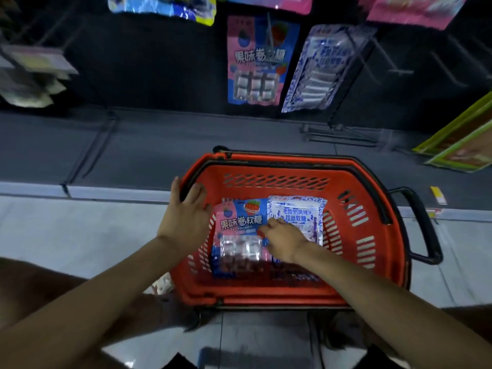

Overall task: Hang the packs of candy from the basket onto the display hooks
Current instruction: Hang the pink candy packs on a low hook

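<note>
Left hand point(186, 217) spread flat on rim of red basket point(372, 283), fingers released, likely steadying it. Right hand point(282, 242) pinching edge of pink-blue candy pack point(239, 235) lying in basket beside white-blue pack point(298, 214). Matching packs hang on display hooks point(270, 35) above, so sorting by kind.

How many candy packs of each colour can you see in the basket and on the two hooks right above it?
Pink-and-blue packs: 2, one in the red basket at and one hanging at.
Blue-and-white packs: 2, one in the basket at and one hanging at.
Total: 4
</note>
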Demonstrator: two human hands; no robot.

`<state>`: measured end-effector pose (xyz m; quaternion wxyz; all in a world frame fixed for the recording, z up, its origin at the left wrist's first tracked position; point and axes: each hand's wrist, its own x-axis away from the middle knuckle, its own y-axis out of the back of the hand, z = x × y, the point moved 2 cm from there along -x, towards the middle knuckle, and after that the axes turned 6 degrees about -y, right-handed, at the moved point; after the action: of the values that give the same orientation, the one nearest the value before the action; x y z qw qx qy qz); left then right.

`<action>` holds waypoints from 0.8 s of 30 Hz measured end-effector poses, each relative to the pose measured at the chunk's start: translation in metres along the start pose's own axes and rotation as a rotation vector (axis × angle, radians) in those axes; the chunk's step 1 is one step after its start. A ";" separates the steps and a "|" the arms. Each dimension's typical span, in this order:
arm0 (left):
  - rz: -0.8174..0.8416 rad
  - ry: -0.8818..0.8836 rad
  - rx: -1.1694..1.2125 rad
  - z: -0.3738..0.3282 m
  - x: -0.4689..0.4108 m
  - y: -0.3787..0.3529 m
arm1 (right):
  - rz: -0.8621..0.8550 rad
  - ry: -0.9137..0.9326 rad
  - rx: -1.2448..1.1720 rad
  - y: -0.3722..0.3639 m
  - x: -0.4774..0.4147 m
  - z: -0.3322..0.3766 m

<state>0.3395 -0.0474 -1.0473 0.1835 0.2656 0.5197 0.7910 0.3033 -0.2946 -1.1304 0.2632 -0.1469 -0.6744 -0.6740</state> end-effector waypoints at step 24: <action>-0.021 0.034 0.086 -0.001 0.004 0.005 | -0.292 -0.139 0.026 0.017 -0.082 0.066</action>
<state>0.3357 -0.0477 -1.0419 0.1715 0.2543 0.5589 0.7704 0.3693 -0.2155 -1.1584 0.1168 -0.0903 -0.7140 -0.6844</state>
